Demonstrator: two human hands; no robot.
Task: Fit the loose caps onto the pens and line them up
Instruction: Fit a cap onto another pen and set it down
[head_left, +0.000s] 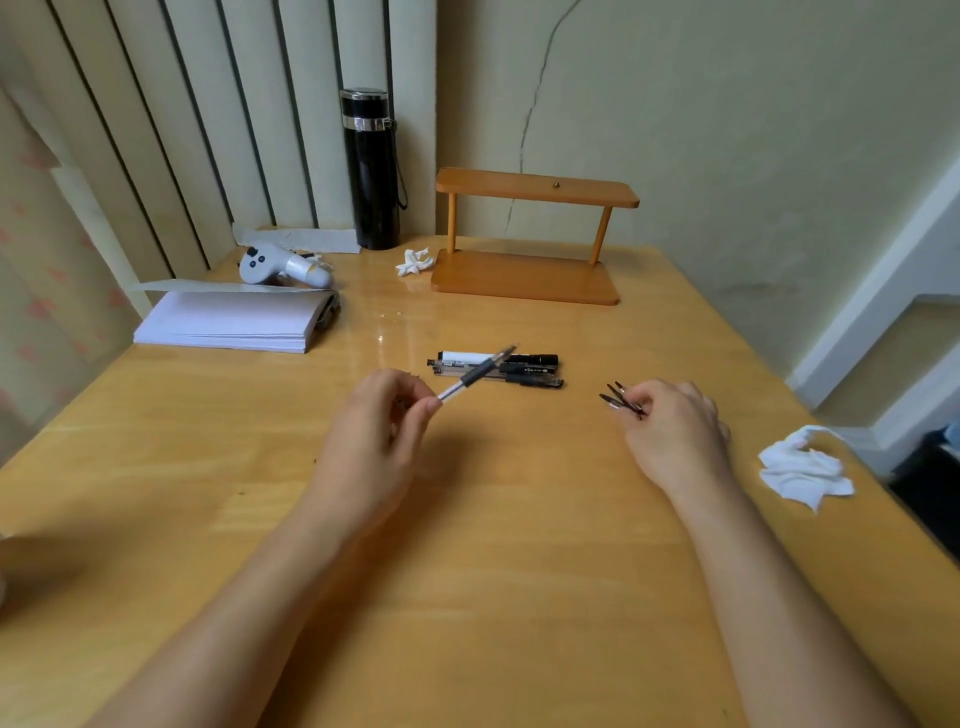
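On the table (519, 545), the left hand (374, 431) sits a little left of centre with its fingers pinched narrow around the rear end of a pen (475, 375). The pen is lifted off the wood and slants toward one o'clock, its bare tip blurred and hanging over the row (498, 369) of pens that lies at twelve o'clock from the hands. That row holds what look like three or four pens lying crosswise, close against one another; whether each already wears a cap is too small to tell. At three o'clock from the held pen, well apart from it, the right hand (675, 431) is curled narrow around a few dark caps (621, 400), whose ends poke out toward nine o'clock past the fingertips. The step in hand appears to be capping: one pen is raised and the caps are gathered, but no cap meets the tip yet. The next move likely calls for bringing the two hands together, freeing a single cap from the bunch without dropping the others, and aiming its open mouth squarely onto the tip before pushing it home. After that the pen belongs beside the row, parallel to the rest.
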